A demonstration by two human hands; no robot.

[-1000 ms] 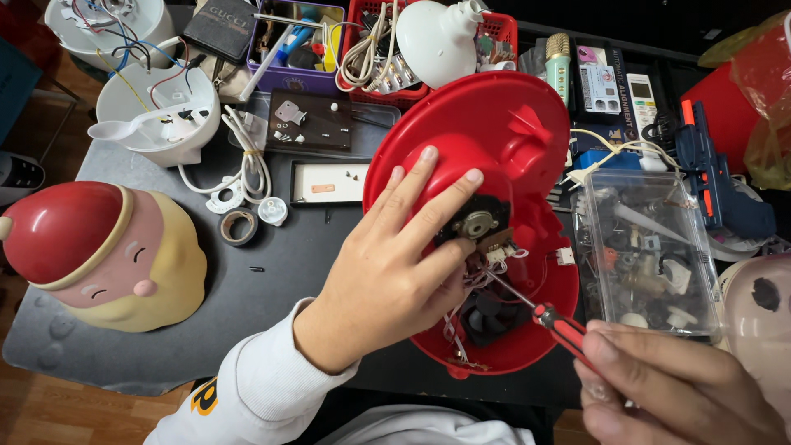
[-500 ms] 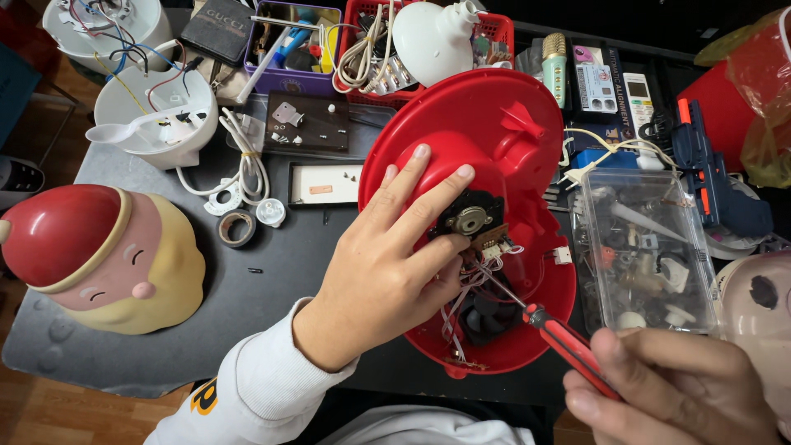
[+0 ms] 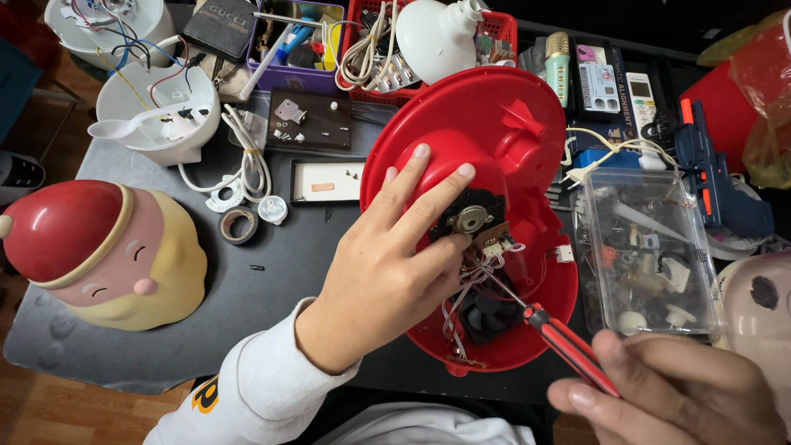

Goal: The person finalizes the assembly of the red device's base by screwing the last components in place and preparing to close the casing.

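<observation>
My left hand (image 3: 387,264) lies spread, fingers pressed on the round red plastic shell (image 3: 486,165) standing on the dark grey table (image 3: 272,280). My right hand (image 3: 684,395) pinches a red-handled screwdriver (image 3: 560,338), tip at the small circuit board (image 3: 478,222) inside. A clear plastic parts box (image 3: 651,247) sits just right; a red-capped figurine head (image 3: 99,255) lies well left.

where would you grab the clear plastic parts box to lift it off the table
Take the clear plastic parts box by its two long side walls, coming from above. It lies flat and open, full of small loose parts, so it must stay level. Its left wall sits close to the red plastic shell and cables crowd its far end, so the near end leaves fingers the most room.
</observation>
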